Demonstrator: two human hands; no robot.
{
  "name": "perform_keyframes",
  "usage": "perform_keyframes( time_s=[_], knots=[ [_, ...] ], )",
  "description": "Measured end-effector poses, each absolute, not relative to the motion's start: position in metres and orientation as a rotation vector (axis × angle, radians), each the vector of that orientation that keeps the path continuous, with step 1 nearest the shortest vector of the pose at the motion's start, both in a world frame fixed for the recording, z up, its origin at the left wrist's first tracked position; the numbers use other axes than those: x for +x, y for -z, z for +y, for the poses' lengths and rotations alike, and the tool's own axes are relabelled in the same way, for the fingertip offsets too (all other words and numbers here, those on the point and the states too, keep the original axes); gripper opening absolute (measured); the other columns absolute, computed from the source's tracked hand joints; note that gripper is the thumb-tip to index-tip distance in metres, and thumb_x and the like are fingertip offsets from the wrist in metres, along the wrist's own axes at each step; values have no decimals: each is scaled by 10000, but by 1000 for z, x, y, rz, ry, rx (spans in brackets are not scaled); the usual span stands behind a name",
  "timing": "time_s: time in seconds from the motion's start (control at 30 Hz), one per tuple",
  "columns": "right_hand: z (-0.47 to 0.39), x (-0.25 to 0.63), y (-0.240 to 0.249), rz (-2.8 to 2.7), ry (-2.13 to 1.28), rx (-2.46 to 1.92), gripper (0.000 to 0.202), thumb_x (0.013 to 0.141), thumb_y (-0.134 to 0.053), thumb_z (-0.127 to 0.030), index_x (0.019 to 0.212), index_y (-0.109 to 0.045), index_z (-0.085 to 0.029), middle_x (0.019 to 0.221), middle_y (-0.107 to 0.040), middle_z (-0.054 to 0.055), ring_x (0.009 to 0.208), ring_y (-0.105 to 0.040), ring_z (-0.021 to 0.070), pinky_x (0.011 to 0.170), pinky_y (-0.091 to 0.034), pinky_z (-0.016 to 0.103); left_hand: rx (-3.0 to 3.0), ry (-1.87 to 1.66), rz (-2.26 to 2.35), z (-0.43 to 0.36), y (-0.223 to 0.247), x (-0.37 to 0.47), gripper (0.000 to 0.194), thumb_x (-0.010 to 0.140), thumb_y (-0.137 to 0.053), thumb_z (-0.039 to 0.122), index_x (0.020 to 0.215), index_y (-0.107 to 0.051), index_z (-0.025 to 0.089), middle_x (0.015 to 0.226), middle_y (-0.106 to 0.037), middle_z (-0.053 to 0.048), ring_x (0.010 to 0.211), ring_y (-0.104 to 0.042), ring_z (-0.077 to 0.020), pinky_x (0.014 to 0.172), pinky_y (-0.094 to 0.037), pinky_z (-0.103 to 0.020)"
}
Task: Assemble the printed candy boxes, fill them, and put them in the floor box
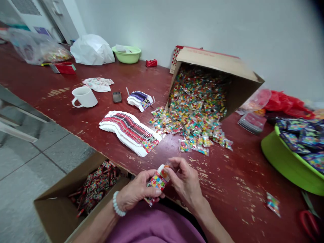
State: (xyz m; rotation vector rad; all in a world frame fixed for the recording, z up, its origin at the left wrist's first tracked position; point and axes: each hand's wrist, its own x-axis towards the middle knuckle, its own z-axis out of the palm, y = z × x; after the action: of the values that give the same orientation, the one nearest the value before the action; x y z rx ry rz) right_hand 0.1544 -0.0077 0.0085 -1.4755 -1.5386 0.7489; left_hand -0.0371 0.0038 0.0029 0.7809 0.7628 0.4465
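My left hand [143,187], with a pale bead bracelet at the wrist, is closed around a small red printed candy packet [158,180]. The packet's white top flap stands up. At that upper end my right hand [186,180] pinches a small clear bag with orange candy [165,171], close against the flap. Just beyond my hands lies a fanned stack of flat red and white packets [129,131]. Small clear candy bags [194,111] spill onto the table from a cardboard box [243,98] tipped on its side.
An open carton [48,206] with red packets stands below the table edge at left. A green basin [278,162] of dark packets, scissors [311,219] and one loose bag [273,204] are at right. Farther back are a white mug [86,97] and a purple packet stack [140,100].
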Motion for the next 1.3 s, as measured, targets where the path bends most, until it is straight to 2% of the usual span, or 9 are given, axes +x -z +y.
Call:
perform_keyframes(
  time_s=[0.07, 0.13, 0.27, 0.37, 0.47, 0.73, 0.93, 1.13, 1.3],
  knots=[
    [-7, 154, -7, -1559, -725, -1471, 83, 868, -640, -282, 905, -680, -219, 786, -675, 26, 714, -609, 179, 676, -476, 303, 805, -478, 758, 4, -4, -32, 472, 716, -815, 329, 1107, -612, 159, 868, -678, -55, 701, -674, -151, 583, -482, -200],
    [-7, 153, -6, -1592, -717, -1435, 116, 889, -626, -297, 825, -694, -228, 811, -654, 34, 787, -606, 194, 730, -471, 322, 811, -522, 740, 5, -4, -28, 492, 739, -799, 333, 1154, -593, 167, 863, -677, -49, 691, -676, -149, 596, -481, -207],
    [-10, 150, -3, -1494, -672, -1371, 174, 935, -547, -301, 1022, -689, -249, 1060, -586, 75, 1011, -572, 217, 867, -469, 354, 760, -648, 741, 5, -7, -22, 491, 763, -781, 324, 1190, -580, 188, 850, -670, -25, 594, -645, -113, 577, -487, -211],
    [-16, 148, 0, -1364, -656, -1356, 174, 921, -565, -294, 1065, -648, -244, 1115, -556, 83, 1066, -556, 223, 860, -481, 337, 606, -709, 808, 7, -11, -18, 393, 820, -699, 435, 1100, -637, 166, 828, -694, -52, 548, -639, -130, 535, -513, -237],
    [-22, 146, 3, -1404, -722, -1303, 128, 912, -585, -261, 992, -685, -246, 1085, -554, 74, 1036, -573, 212, 857, -480, 323, 411, -724, 847, 8, -13, -12, 434, 875, -578, 526, 1038, -687, 140, 804, -722, -87, 559, -650, -167, 497, -551, -277],
    [-20, 142, 5, -1169, -1009, -1254, 130, 832, -703, -304, 935, -693, -225, 960, -583, 38, 759, -586, 149, 666, -497, 254, 468, -848, 997, 0, -7, -5, 392, 786, -721, 457, 1023, -697, 146, 771, -714, -41, 544, -621, -138, 473, -548, -250],
    [-16, 147, 1, -1364, -978, -1240, 102, 843, -680, -268, 766, -687, -201, 1009, -643, 73, 935, -632, 195, 825, -494, 298, 500, -845, 991, 0, -9, -6, 396, 793, -718, 457, 1069, -649, 182, 796, -670, -7, 564, -597, -129, 463, -528, -238],
    [-13, 151, 1, -1131, -1261, -1216, 237, 821, -717, -329, 1027, -659, -228, 832, -666, 9, 691, -632, 151, 638, -526, 261, 583, -767, 917, -3, -10, -6, 470, 882, -571, 534, 1228, -587, 217, 843, -688, -36, 511, -617, -140, 446, -503, -242],
    [-9, 157, -8, -1499, -1145, -1149, 123, 884, -652, -295, 856, -733, -207, 847, -672, 34, 815, -648, 163, 771, -507, 275, 560, -698, 890, 0, -11, -9, 533, 906, -488, 572, 1264, -602, 193, 762, -683, -39, 458, -605, -147, 415, -456, -233]
  ],
)
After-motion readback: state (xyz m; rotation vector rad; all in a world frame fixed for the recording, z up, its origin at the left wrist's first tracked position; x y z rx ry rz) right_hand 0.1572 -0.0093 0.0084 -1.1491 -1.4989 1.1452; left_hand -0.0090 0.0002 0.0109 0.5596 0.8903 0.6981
